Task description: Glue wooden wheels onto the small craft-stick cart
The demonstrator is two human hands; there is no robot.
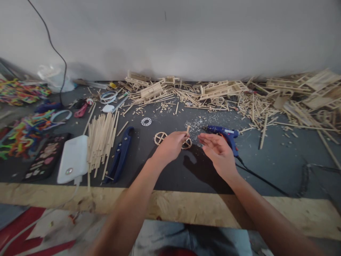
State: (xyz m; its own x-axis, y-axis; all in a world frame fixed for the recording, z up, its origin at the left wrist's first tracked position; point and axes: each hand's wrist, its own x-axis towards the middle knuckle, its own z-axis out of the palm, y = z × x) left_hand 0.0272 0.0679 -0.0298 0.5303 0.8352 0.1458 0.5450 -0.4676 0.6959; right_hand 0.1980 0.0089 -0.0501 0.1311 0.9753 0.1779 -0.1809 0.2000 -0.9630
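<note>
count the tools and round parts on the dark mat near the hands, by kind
Round wooden spoked wheels: 2, one lying free, one pinched in the left hand with a short stick
White flat ring with holes: 1
Blue hot glue gun: 1, just beyond the open right hand
Dark blue hand cutter: 1
Total: 5

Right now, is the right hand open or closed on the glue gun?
Open. The right hand hovers with fingers spread beside the blue glue gun, which lies on the table.
</note>
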